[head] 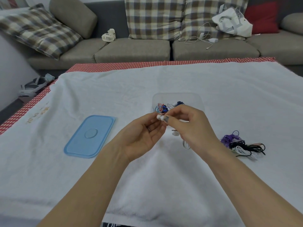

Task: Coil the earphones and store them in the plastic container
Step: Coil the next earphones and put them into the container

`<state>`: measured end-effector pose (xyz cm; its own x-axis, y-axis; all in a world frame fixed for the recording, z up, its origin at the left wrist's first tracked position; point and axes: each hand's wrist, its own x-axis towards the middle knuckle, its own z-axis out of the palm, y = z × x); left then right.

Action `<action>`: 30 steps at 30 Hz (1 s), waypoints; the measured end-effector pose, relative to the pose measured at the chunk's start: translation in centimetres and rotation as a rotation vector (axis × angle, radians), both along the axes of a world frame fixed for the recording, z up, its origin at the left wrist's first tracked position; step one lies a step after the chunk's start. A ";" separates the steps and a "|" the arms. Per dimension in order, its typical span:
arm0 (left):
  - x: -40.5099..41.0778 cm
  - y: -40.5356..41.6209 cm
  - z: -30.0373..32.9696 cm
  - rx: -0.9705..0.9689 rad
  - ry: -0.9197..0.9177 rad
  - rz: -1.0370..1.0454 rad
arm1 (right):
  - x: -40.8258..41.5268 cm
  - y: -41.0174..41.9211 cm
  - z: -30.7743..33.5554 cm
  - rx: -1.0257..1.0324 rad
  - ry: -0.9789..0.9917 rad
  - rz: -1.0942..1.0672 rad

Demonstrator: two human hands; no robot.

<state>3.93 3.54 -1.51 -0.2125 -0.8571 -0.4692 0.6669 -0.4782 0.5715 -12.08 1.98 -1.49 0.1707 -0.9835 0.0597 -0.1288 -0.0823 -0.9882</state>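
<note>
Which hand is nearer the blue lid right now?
Left. The left hand is just right of the blue lid; the right hand is farther right, beyond the left hand.

The right hand covers the near wall of the clear plastic container and most of the white earphones pinched between the fingertips; only the buds, the plug and a loop of cord below the wrist show. The coils in the container are too small and tangled to count; the same holds for the purple, black and white cords in the loose pile. Both forearms run off the bottom edge; the plaid cushion at far left is blurred and cut by the frame.
</note>
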 end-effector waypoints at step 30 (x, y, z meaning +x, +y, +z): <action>-0.2 -0.9 -0.2 -0.332 -0.798 -0.022 | 0.0 -1.2 0.4 0.290 -0.125 0.031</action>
<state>3.73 2.65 -1.75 0.0555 -0.9759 -0.2108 -0.0010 -0.2112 0.9774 -12.04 0.76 -1.08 0.2103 -0.9570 -0.2000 -0.0064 0.2033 -0.9791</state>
